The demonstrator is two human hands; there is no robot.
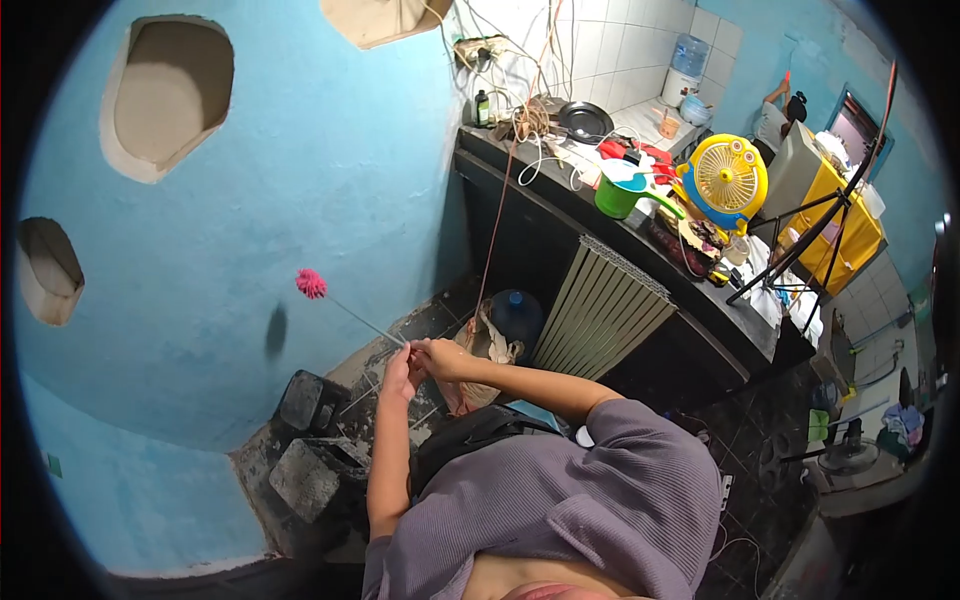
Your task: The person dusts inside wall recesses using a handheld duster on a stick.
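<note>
A thin stick (360, 320) tipped with a pink fluffy tuft (311, 284) points up and left toward the blue wall. My left hand (399, 376) and my right hand (440, 357) meet at its lower end, both pinching it with closed fingers. The right hand sits slightly higher, right where the stick starts. Purple sleeves cover my upper arms; the forearms are bare. The tuft casts a dark shadow on the wall just below it.
The blue wall (300, 150) has several broken holes. Concrete blocks (310, 470) lie on the floor below my hands. A black counter (640, 240) carries a yellow fan (726, 178), green jug (620, 196), pan and cables. A tripod (810, 235) stands at right. A water bottle (517, 313) sits under the counter.
</note>
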